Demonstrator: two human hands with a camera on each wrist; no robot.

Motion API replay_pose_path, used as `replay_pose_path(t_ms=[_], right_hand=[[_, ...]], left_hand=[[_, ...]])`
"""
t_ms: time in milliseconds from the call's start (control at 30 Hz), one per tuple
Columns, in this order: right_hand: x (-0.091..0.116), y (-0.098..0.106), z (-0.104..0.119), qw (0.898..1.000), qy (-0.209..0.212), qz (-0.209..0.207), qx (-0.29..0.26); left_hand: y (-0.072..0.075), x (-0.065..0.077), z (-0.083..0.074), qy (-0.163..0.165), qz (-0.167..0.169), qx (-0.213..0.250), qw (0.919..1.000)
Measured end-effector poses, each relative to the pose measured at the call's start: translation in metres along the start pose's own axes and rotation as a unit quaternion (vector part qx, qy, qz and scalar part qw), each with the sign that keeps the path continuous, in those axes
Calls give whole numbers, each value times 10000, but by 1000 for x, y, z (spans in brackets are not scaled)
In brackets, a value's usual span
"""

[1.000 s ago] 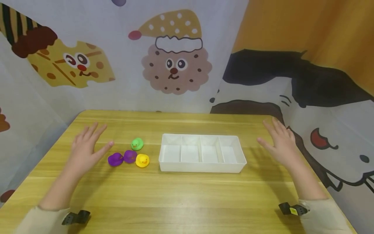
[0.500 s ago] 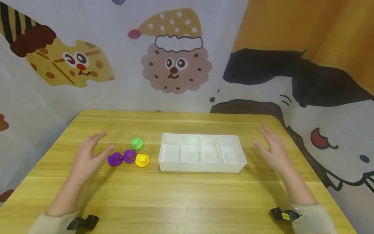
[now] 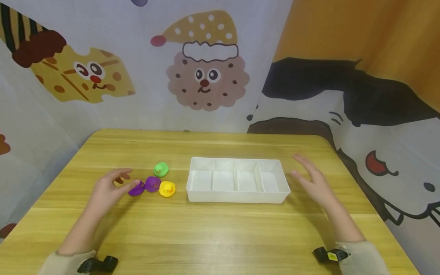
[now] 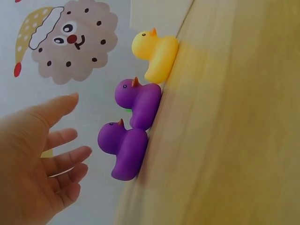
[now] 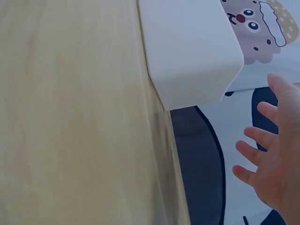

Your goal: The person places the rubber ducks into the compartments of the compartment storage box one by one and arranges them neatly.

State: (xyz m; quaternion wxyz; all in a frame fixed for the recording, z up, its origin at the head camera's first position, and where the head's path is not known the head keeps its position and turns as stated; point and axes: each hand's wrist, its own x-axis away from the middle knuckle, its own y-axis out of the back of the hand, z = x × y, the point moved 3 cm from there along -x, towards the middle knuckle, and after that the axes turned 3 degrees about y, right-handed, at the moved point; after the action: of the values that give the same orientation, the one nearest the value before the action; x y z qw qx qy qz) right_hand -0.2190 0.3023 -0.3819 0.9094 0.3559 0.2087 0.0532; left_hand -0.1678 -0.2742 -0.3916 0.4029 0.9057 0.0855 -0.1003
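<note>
My left hand (image 3: 108,190) hovers over the left part of the table, fingers spread loosely and holding nothing. Its thumb overlaps the nearer purple rubber duck (image 3: 136,188) in the head view; the left wrist view shows a gap between the fingers and this duck (image 4: 124,152). Right beside it sits a second purple duck (image 3: 152,184), then a yellow duck (image 3: 167,189). Behind them stands a green duck (image 3: 160,169). My right hand (image 3: 315,187) is held above the table, fingers extended, to the right of a white four-part tray (image 3: 237,197).
The wooden table (image 3: 213,236) has its far edge against a cartoon-printed curtain (image 3: 144,114). In the right wrist view the tray's outer end wall (image 5: 197,70) faces my right hand. A small black camera is strapped at each wrist.
My left hand has lowered and moved right toward the purple ducks, its fingers bending more. The right hand has shifted left and nearer the tray. Ducks and tray stay put.
</note>
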Motion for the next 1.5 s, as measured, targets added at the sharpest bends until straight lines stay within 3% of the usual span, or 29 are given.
replay_pose_path(t_ms=[233,367,700,1067,1500], right_hand=[[0,-6,-7,9984,-20,152,-541],[-1,-9,-12,9976,65,269,-634],[2,-18,-23,9946,-222,484,-889],[3,-24,-26,9828,69,678,-1714],[4,-29,-26,9803,-219,818,-1783]], left_hand=[[-6,0,6,-153,44,-29,9999],[-7,1,8,-216,77,-14,9997],[-13,0,18,-224,157,-109,9996],[-15,1,17,-272,12,-71,9996],[-14,3,15,-277,-15,-110,9996]])
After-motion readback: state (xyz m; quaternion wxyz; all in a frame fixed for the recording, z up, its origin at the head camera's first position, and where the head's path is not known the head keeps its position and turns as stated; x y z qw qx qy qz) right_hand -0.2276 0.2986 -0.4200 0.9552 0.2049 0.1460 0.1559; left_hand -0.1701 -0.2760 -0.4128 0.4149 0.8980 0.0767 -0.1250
